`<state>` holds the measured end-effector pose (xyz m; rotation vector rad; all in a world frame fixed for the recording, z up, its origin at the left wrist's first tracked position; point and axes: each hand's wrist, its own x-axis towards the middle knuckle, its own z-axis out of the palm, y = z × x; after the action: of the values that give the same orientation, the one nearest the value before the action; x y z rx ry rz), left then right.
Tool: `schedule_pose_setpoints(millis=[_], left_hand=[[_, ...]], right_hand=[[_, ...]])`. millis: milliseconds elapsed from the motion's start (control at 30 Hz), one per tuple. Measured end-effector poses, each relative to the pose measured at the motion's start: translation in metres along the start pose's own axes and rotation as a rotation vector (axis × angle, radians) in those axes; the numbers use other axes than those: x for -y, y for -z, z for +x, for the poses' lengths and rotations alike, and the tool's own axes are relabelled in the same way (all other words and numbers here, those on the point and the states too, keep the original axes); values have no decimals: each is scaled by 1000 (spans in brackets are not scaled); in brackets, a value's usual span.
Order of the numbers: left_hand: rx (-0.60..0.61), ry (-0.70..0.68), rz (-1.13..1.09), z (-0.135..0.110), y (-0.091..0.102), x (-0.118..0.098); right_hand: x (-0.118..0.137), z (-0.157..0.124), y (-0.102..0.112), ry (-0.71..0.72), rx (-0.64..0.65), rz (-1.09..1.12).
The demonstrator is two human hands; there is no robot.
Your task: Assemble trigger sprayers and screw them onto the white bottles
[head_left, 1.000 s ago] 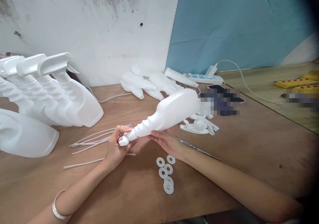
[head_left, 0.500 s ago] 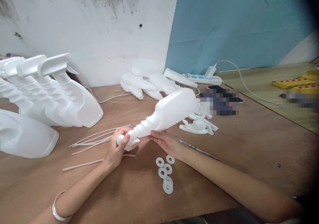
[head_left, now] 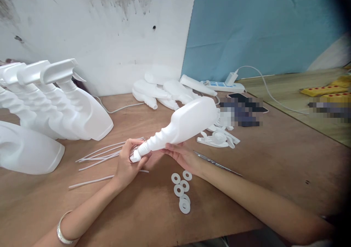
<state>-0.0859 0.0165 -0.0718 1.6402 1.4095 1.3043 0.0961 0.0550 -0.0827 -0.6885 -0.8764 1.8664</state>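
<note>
A white plastic spray bottle [head_left: 192,119] is held tilted above the table, its base up to the right and its neck down to the left. My left hand [head_left: 130,163] is closed around the white spray head [head_left: 139,153] at the neck; part of that piece is hidden by the fingers. Under the bottle's body, my right hand [head_left: 182,157] grips it with the thumb along the near side. Thin white tubes [head_left: 101,153] lie behind and beside my left hand. Several flat white washers [head_left: 179,190] rest on the table in front of my right hand.
Assembled spray bottles [head_left: 82,111] stand at the left beside a lying bottle [head_left: 30,148]. More bottles [head_left: 164,89] lie at the back. Right of centre are white trigger parts [head_left: 219,137], tweezers [head_left: 216,163], a phone [head_left: 246,102] and a power strip [head_left: 223,87].
My left hand has turned the spray head at the neck, and its fingers have shifted, with the thumb now lower. The bottle body and my right hand have stayed nearly still.
</note>
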Motion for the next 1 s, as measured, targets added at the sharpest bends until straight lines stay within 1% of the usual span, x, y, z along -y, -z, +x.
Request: schedule_pose_setpoints(millis=[67,133,200,333,367,433,700,900,1000], left_hand=[[-25,-8,14,0,0,3],[-52,-44,44,0,1,6],[-79,-123,116,1,2,8],[-124,-347,349,3,4,7],[-128,-389,399,3,5,6],[-125,-430,464,3,5,5],[-83,-376,459,2,7,8],[16,-282,305,2,7,5],[38,-253,218,2,8,3]], right_hand=[[0,0,0,-2,2,-1],[0,0,0,-5,3,-7],[0,0,0,-4,4,-13],[-2,-1,-1,10,2,-30],[-2,-1,-2,13,4,-39],[-1,-2,-4,16,13,-63],[0,-4,-3,11,44,-108],[1,-3,-1,2,93,-83],[1,-2,0,-12,102,-59]])
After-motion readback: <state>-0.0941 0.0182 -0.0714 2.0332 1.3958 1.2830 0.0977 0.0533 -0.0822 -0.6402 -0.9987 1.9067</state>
